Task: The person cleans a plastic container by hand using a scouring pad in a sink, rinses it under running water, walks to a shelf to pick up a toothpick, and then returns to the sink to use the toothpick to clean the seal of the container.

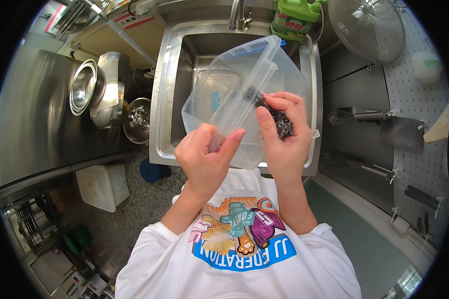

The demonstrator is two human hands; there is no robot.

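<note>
A clear plastic container (284, 71) is held tilted over the stainless steel sink (179, 74). My left hand (207, 153) grips its near rim, thumb on one side and fingers curled round the other. In my right hand (286, 134) is a steel wool scourer (278, 119), pinched between thumb and fingers. The scourer's far end lies against or just behind the container's rim; which of the two I cannot tell. Through the clear wall a blue patch shows, partly blurred by the plastic.
Behind the sink stand a tap (239, 17) and a green detergent bottle (295, 18). Nested metal bowls (84, 88) and a stand mixer (110, 89) are on the left. Whisks (363, 114) hang from the pegboard (411, 93) at right. A white bin (101, 187) sits lower left.
</note>
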